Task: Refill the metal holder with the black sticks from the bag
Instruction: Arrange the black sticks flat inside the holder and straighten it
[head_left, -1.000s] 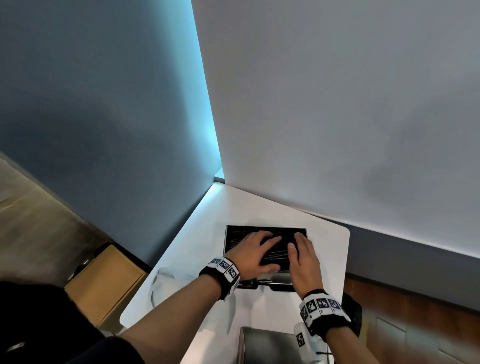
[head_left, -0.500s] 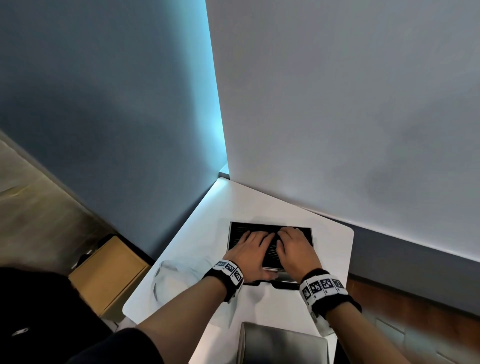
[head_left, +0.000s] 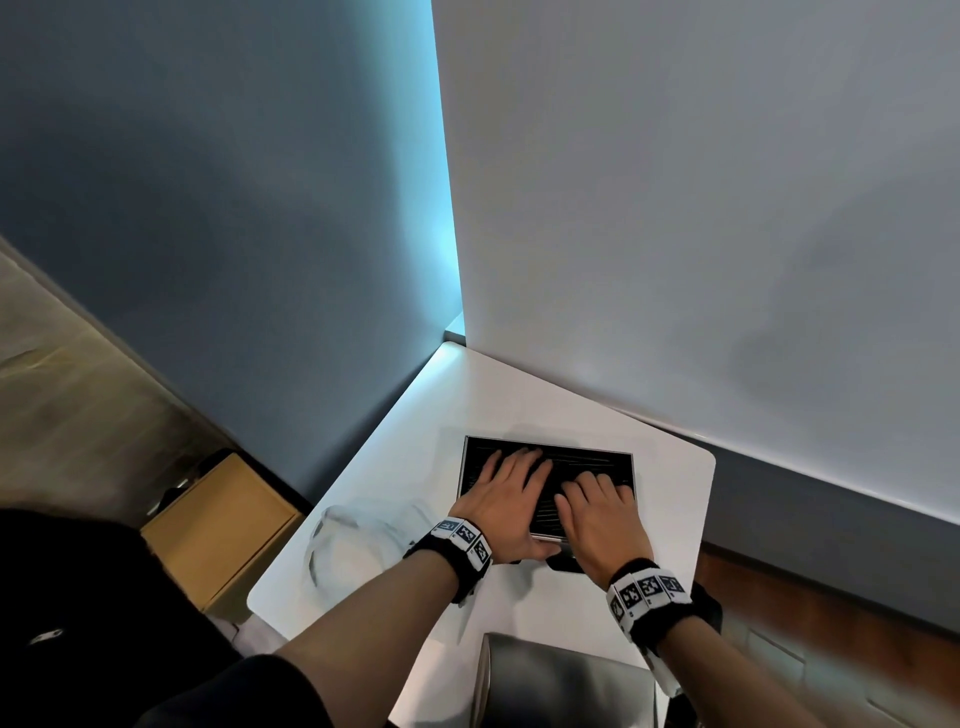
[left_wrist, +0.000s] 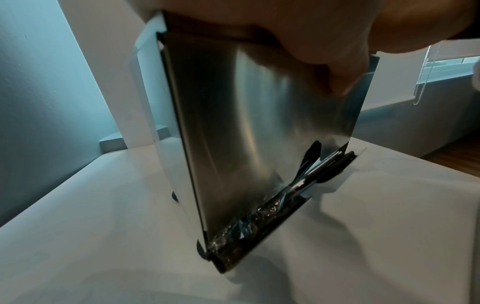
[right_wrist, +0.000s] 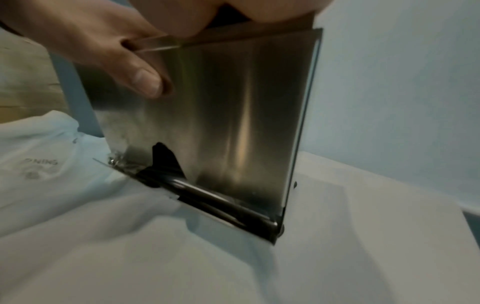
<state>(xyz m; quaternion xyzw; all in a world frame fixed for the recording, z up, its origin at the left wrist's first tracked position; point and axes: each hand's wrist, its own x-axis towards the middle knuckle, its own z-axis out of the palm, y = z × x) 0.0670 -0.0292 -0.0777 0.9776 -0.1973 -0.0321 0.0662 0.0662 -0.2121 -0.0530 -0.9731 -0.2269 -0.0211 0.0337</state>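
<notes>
Both hands cover much of the metal holder's (head_left: 618, 460) open top, so the black sticks (head_left: 592, 460) inside show only as dark lines between and beyond the fingers. The holder's near wall is hidden under the left hand (head_left: 506, 506) and right hand (head_left: 602, 522). Near the holder, a grey metal piece (head_left: 561, 686) runs off the bottom edge. Left of the holder, print on the clear bag (right_wrist: 41, 162) is too blurred to read.
</notes>
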